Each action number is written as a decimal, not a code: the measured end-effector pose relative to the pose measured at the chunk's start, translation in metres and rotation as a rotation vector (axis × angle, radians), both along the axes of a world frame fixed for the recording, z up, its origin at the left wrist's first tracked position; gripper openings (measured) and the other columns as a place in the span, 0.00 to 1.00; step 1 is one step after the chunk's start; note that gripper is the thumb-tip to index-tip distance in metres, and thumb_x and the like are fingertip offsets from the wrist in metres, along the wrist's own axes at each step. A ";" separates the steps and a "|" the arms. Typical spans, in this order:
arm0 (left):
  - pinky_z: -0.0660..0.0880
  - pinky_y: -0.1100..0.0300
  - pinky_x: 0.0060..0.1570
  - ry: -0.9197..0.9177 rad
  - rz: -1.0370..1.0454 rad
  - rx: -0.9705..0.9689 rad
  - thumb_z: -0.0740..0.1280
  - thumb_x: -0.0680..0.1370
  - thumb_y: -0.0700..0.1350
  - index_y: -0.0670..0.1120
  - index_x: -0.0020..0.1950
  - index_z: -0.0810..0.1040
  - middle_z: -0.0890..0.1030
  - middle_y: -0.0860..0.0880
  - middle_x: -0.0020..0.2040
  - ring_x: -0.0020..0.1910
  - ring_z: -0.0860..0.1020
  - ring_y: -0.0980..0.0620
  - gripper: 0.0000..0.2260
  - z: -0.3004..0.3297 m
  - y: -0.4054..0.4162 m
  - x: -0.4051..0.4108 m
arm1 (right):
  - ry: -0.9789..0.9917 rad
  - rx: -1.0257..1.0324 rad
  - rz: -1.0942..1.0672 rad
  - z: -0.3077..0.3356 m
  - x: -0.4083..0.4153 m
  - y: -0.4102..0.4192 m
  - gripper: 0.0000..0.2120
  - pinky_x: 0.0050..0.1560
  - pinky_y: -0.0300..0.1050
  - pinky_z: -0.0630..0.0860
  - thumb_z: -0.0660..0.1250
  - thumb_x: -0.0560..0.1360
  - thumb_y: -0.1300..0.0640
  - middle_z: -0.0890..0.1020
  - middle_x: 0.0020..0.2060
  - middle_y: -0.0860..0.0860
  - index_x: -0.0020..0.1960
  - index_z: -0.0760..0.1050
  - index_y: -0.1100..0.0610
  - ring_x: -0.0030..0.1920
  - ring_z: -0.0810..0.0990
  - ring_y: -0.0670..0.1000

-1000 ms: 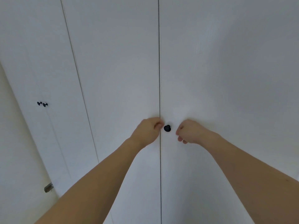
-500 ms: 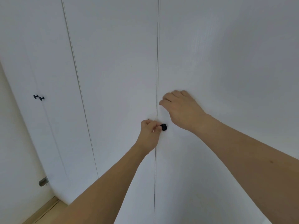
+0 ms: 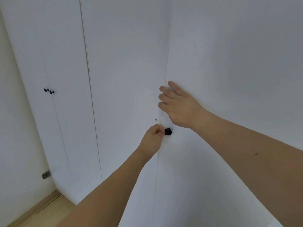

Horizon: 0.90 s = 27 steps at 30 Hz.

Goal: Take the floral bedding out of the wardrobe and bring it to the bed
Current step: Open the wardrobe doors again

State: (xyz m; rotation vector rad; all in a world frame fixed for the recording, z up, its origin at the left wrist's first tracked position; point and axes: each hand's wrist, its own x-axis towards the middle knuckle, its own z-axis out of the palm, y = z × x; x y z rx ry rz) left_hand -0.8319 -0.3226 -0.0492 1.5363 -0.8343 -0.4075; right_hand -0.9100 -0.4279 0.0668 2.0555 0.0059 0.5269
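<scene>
Head view: wardrobe doors [image 3: 127, 79] shut; left hand [image 3: 153, 136] has a closed grip at the black knob [image 3: 168, 131], right hand [image 3: 177, 105] flat, holding nothing. Floral bedding unseen, presumably inside; everything remains.

Left hand [image 3: 153, 136] sits at the seam between two wardrobe doors [image 3: 124, 79], just left of the knob [image 3: 168, 131]. Right hand [image 3: 177, 105] lies flat above it. Two more knobs [image 3: 48, 91] far left, floor [image 3: 49, 208] below.
</scene>
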 end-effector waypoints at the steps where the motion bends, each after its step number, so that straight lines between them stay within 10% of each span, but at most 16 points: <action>1: 0.63 0.62 0.39 0.012 0.001 0.007 0.59 0.80 0.41 0.45 0.41 0.69 0.71 0.50 0.40 0.39 0.67 0.53 0.08 0.000 0.002 0.003 | -0.018 -0.021 0.017 0.001 -0.001 0.001 0.17 0.75 0.60 0.54 0.52 0.76 0.62 0.78 0.57 0.52 0.55 0.78 0.56 0.72 0.66 0.57; 7: 0.73 0.52 0.64 0.135 -0.103 -0.025 0.59 0.81 0.40 0.42 0.57 0.74 0.80 0.42 0.55 0.54 0.78 0.42 0.07 0.002 0.013 0.026 | -0.100 -0.148 0.106 0.000 0.005 0.015 0.13 0.68 0.58 0.68 0.56 0.72 0.65 0.80 0.39 0.52 0.38 0.79 0.58 0.54 0.80 0.57; 18: 0.72 0.51 0.66 0.165 -0.724 0.003 0.61 0.83 0.43 0.35 0.63 0.76 0.78 0.33 0.60 0.58 0.78 0.39 0.14 -0.004 0.004 0.090 | -0.171 -0.200 -0.178 0.006 0.032 0.055 0.12 0.65 0.62 0.70 0.61 0.69 0.64 0.74 0.27 0.53 0.29 0.76 0.60 0.41 0.80 0.58; 24: 0.78 0.57 0.57 0.178 -0.869 -0.004 0.68 0.79 0.40 0.35 0.59 0.79 0.82 0.37 0.56 0.52 0.81 0.45 0.12 -0.003 0.011 0.097 | -0.140 -0.178 -0.523 0.005 0.038 0.088 0.18 0.71 0.60 0.64 0.54 0.75 0.62 0.80 0.36 0.54 0.40 0.82 0.61 0.51 0.79 0.58; 27: 0.79 0.55 0.56 0.153 -0.949 0.023 0.70 0.77 0.42 0.37 0.58 0.81 0.84 0.41 0.55 0.53 0.82 0.44 0.12 -0.001 0.023 0.093 | -0.106 -0.188 -0.804 0.008 0.037 0.109 0.23 0.76 0.61 0.43 0.46 0.80 0.57 0.77 0.59 0.61 0.62 0.76 0.63 0.68 0.68 0.64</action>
